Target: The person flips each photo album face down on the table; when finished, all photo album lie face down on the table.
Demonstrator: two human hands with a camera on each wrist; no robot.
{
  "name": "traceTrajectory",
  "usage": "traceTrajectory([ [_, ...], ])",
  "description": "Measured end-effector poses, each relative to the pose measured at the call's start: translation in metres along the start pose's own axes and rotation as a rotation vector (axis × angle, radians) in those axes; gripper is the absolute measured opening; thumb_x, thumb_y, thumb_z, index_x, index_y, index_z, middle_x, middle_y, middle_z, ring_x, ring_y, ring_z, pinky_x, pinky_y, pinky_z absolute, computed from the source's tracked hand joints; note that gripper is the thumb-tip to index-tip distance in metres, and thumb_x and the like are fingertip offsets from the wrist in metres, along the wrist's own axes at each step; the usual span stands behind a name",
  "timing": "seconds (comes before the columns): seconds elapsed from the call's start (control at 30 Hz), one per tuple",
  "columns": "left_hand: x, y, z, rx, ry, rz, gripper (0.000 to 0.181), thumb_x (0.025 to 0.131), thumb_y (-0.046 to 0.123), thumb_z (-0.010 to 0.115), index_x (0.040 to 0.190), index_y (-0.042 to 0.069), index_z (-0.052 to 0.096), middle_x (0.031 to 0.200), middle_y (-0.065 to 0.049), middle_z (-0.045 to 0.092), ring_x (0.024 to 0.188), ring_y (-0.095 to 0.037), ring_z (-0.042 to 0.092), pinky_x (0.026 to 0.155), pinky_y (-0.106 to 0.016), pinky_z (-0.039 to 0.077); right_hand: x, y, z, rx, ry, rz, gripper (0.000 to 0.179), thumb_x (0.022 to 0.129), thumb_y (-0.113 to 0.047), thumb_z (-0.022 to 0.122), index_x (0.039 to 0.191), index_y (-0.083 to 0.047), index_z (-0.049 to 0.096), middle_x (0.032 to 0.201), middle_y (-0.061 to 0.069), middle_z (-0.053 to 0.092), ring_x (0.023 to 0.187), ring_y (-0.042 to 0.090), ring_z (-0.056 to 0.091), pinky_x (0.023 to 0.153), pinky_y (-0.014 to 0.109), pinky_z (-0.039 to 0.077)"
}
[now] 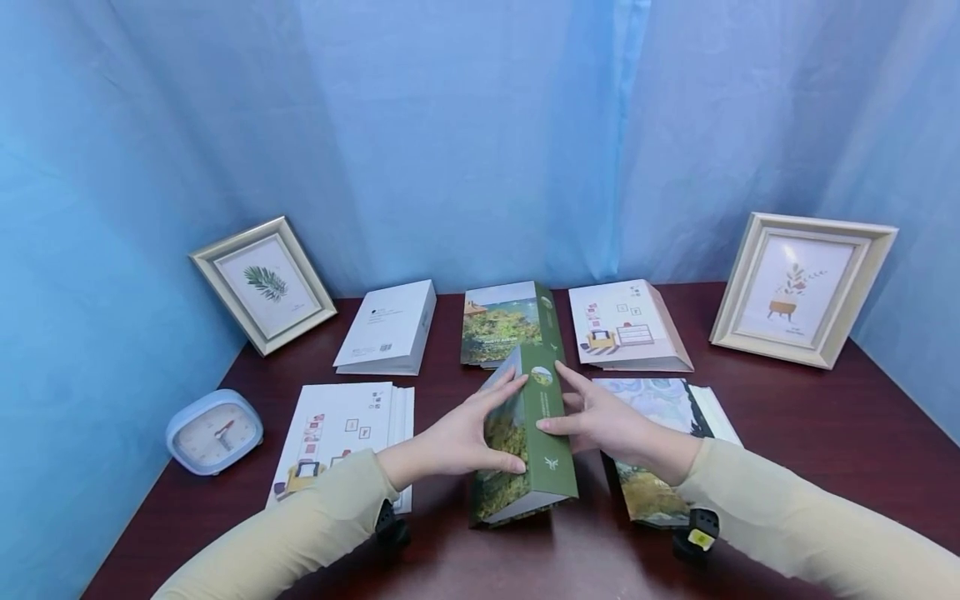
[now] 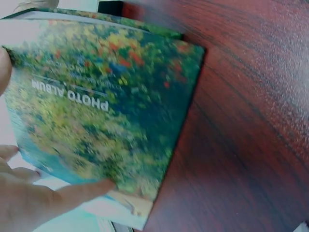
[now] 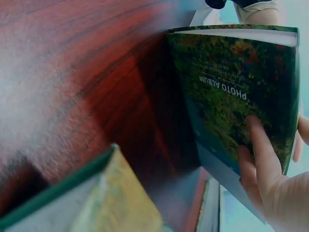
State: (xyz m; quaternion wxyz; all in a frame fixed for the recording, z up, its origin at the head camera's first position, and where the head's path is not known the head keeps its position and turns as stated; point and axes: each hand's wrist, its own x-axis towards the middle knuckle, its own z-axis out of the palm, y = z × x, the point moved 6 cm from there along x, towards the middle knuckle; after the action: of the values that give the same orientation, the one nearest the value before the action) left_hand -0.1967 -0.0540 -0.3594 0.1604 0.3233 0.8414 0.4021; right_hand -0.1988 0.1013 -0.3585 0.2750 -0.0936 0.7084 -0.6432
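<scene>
A green-spined photo album (image 1: 551, 433) with a garden painting on its covers is held upright in the middle of the table, spine up. My left hand (image 1: 457, 433) grips it from the left, fingertips and thumb at the spine's edge; the left wrist view shows a finger on the painted cover (image 2: 120, 101). My right hand (image 1: 611, 421) holds the other side, thumb and index finger on the spine. In the right wrist view, other fingers (image 3: 263, 145) lie against the darker cover (image 3: 217, 92). Just behind it lies another garden-painting album (image 1: 498, 321).
White albums lie at back left (image 1: 390, 325), back right (image 1: 622, 321) and front left (image 1: 337, 425). Painted albums (image 1: 652, 492) lie under my right forearm. A blue clock (image 1: 215, 432) and a picture frame (image 1: 264, 283) stand left; another frame (image 1: 802, 287) stands right. Blue curtains (image 1: 480, 150) surround the table.
</scene>
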Motion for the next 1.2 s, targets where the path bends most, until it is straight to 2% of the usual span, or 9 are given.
traceTrajectory([
  [0.2, 0.002, 0.000, 0.003, 0.113, -0.009, -0.024, 0.097, 0.078, 0.033, 0.078, 0.152, 0.016, 0.020, 0.160, -0.005, 0.010, 0.146, -0.028, 0.015, 0.112, -0.050, 0.029, 0.005, 0.009, 0.000, 0.021, 0.033, 0.038, 0.096, 0.091, -0.004, 0.060, 0.151, -0.007, -0.015, 0.144, 0.036, 0.029, 0.105, 0.033, 0.063, 0.085, 0.048, 0.053],
  [0.37, 0.005, -0.005, 0.009, 0.259, -0.051, -0.089, 0.096, 0.078, 0.044, 0.075, 0.152, 0.017, 0.021, 0.160, -0.004, 0.011, 0.144, -0.034, 0.018, 0.112, -0.053, 0.027, 0.010, 0.021, 0.000, 0.017, 0.079, 0.082, 0.097, 0.090, -0.002, 0.062, 0.151, -0.007, -0.014, 0.142, 0.035, 0.033, 0.102, 0.033, 0.064, 0.082, 0.048, 0.054],
  [0.5, 0.006, -0.008, 0.013, 0.342, -0.082, -0.135, 0.096, 0.077, 0.048, 0.074, 0.152, 0.019, 0.021, 0.160, -0.004, 0.012, 0.142, -0.040, 0.019, 0.110, -0.055, 0.028, 0.013, 0.028, 0.000, -0.016, 0.106, 0.109, 0.097, 0.089, -0.001, 0.063, 0.151, -0.005, -0.011, 0.138, 0.034, 0.038, 0.098, 0.033, 0.065, 0.079, 0.049, 0.055],
  [0.7, 0.008, -0.009, 0.016, 0.441, -0.107, -0.155, 0.096, 0.077, 0.052, 0.072, 0.152, 0.019, 0.022, 0.159, -0.004, 0.014, 0.140, -0.044, 0.022, 0.107, -0.059, 0.031, 0.016, 0.034, -0.002, -0.094, 0.131, 0.149, 0.097, 0.087, -0.003, 0.066, 0.152, -0.003, -0.006, 0.131, 0.033, 0.046, 0.094, 0.032, 0.066, 0.076, 0.049, 0.056],
  [0.8, 0.009, -0.008, 0.017, 0.472, -0.109, -0.169, 0.095, 0.077, 0.054, 0.072, 0.152, 0.020, 0.024, 0.159, -0.005, 0.015, 0.140, -0.044, 0.023, 0.105, -0.061, 0.032, 0.017, 0.036, -0.003, -0.125, 0.135, 0.168, 0.097, 0.086, -0.004, 0.067, 0.151, -0.002, -0.004, 0.127, 0.033, 0.049, 0.093, 0.032, 0.066, 0.075, 0.048, 0.056],
  [1.03, 0.011, -0.005, 0.023, 0.519, -0.113, -0.202, 0.092, 0.077, 0.055, 0.071, 0.151, 0.021, 0.028, 0.158, -0.008, 0.018, 0.139, -0.044, 0.025, 0.106, -0.056, 0.035, 0.019, 0.040, -0.006, -0.187, 0.154, 0.204, 0.097, 0.084, -0.005, 0.070, 0.150, 0.004, -0.001, 0.111, 0.028, 0.058, 0.088, 0.030, 0.067, 0.073, 0.047, 0.056],
  [1.2, 0.012, -0.004, 0.026, 0.543, -0.117, -0.210, 0.091, 0.077, 0.056, 0.070, 0.150, 0.020, 0.029, 0.157, -0.010, 0.020, 0.138, -0.045, 0.025, 0.105, -0.056, 0.036, 0.019, 0.043, -0.008, -0.215, 0.160, 0.209, 0.095, 0.084, -0.004, 0.071, 0.149, 0.005, 0.002, 0.107, 0.025, 0.061, 0.087, 0.030, 0.067, 0.072, 0.047, 0.057],
])
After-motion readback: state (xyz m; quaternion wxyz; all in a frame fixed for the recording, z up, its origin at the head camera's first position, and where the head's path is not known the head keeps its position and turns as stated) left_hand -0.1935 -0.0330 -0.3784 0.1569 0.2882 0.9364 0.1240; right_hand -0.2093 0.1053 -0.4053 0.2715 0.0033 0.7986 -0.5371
